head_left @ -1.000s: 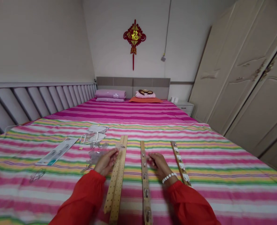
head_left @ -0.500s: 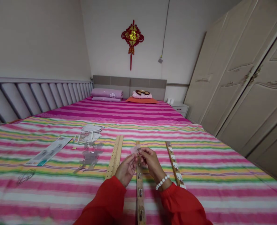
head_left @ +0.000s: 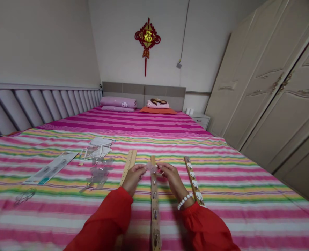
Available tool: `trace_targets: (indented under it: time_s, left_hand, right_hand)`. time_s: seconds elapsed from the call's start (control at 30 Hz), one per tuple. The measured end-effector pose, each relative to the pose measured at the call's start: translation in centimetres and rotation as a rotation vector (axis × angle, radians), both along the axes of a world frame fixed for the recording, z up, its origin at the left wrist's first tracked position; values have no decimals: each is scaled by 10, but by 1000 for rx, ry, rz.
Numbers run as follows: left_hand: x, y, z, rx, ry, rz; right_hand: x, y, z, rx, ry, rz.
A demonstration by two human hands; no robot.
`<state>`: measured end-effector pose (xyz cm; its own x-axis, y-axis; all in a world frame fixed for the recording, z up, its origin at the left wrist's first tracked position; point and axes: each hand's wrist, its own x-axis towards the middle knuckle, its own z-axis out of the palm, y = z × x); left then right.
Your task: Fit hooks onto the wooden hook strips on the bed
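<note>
Both of my hands meet over the far end of the middle wooden strip (head_left: 154, 209), which carries several metal hooks. My left hand (head_left: 133, 178) and my right hand (head_left: 170, 176) are each pinched on a small clear plastic hook piece (head_left: 152, 168) held between them just above the strip. To the left lies a perforated wooden strip (head_left: 128, 164), partly under my left arm. A third strip (head_left: 192, 179) with white round hooks lies to the right of my right wrist, which wears a white bead bracelet.
A pile of clear hook pieces (head_left: 99, 173) and opened plastic packaging (head_left: 96, 150) lie on the striped bedspread (head_left: 222, 181) at left, with a printed card (head_left: 49, 168) further left. A wardrobe (head_left: 274, 87) stands right. Pillows (head_left: 119, 103) lie by the headboard.
My left hand left the perforated strip and came right to join my right hand over the middle strip; both now hold the clear piece, a little further up the strip.
</note>
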<state>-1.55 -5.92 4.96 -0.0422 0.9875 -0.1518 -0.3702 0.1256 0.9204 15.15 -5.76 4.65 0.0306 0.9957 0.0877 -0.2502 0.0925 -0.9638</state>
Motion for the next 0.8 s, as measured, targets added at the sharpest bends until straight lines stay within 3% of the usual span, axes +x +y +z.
trace_targets:
  time_s: [0.17, 0.33, 0.5, 0.8]
  left_hand:
    - [5, 18, 11, 126, 229, -81]
    - [12, 42, 13, 157, 222, -53]
    - [6, 64, -9, 66, 176, 30]
    - [5, 86, -50, -90, 168, -9]
  right_hand:
    - [-1, 15, 5, 43, -38, 71]
    - [1, 44, -7, -9, -31, 34]
    - [12, 75, -23, -132, 114, -100]
    - [5, 112, -56, -265, 104, -61]
